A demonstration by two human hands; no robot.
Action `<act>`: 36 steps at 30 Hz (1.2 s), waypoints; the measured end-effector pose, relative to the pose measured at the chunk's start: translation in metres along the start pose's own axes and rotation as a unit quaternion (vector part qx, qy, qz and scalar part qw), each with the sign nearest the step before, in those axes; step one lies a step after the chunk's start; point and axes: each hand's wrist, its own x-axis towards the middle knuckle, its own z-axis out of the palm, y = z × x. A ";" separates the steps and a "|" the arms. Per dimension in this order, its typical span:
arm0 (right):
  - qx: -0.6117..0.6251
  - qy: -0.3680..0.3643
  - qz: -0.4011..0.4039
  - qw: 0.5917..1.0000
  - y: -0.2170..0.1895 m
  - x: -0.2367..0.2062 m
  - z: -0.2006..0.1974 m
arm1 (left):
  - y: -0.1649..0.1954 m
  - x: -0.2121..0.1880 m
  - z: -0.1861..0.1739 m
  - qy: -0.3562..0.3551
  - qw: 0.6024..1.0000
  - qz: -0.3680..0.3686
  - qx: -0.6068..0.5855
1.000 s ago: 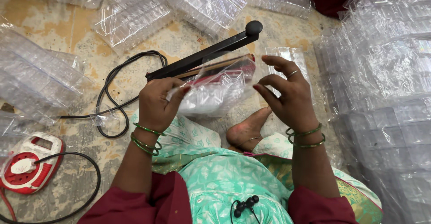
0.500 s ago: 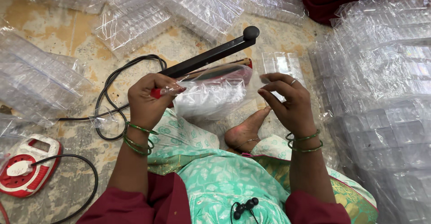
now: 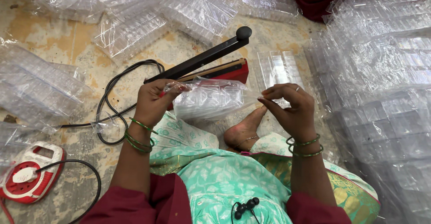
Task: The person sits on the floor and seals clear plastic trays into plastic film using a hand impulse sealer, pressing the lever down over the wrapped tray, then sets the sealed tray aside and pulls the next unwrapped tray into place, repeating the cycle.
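Landmark: the heat sealer [image 3: 211, 64], a red-based bar tool with its black arm raised, sitting on the floor [image 3: 58, 35] just ahead of the person's lap.

Step in hand: judging by the pose, a clear bag of plastic trays [image 3: 208, 100] is being lined up at the sealer, its open edge held taut just below the red base (the arm is up, so nothing is clamped yet).

Where the bag is: in the air between the two hands, touching or nearly touching the near edge of the sealer; I cannot tell which.

Left hand [image 3: 152, 103]: closed in a pinch on the bag's left corner, at the near left end of the sealer, wrist bent inward, green bangles on the forearm.

Right hand [image 3: 289, 109]: to the right of the sealer's base, fingers curled with thumb and fingertips drawn together on the thin film at the bag's right end; the grip looks light, and the film is hard to make out there.

Next move calls for: as I judge it, laying the open edge flat and unwrinkled across the sealing strip, then freeing one hand to press the arm down.

Around the sealer: loose clear trays [image 3: 134, 31] beyond it, a tall stack of bagged trays [image 3: 381, 80] to its right, a black cable [image 3: 112, 112] to its left and a red-and-white cord reel [image 3: 29, 172] farther left, nearer the person.
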 end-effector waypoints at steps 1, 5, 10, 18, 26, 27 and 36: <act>-0.003 0.003 -0.003 1.000 0.003 -0.004 -0.001 | -0.003 0.000 0.001 0.003 0.999 0.032 -0.002; 0.157 0.017 0.027 0.987 0.029 -0.019 0.002 | -0.004 0.001 0.011 0.048 0.987 0.146 -0.056; 0.143 -0.077 0.168 0.972 0.094 -0.042 0.034 | 0.030 0.002 0.045 0.029 0.980 0.189 -0.056; 0.177 -0.350 0.384 0.836 0.191 -0.156 0.149 | 0.149 0.022 0.124 -0.076 0.913 0.398 0.051; 0.061 -0.160 0.199 0.965 0.220 -0.236 0.108 | 0.207 0.086 0.212 -0.104 0.921 0.374 0.040; 0.222 -0.058 0.304 0.924 0.223 -0.244 0.102 | 0.202 0.095 0.220 -0.119 0.932 0.341 0.039; 0.421 0.201 0.329 0.821 0.202 -0.195 0.001 | 0.124 0.267 0.264 -0.161 0.916 0.280 0.240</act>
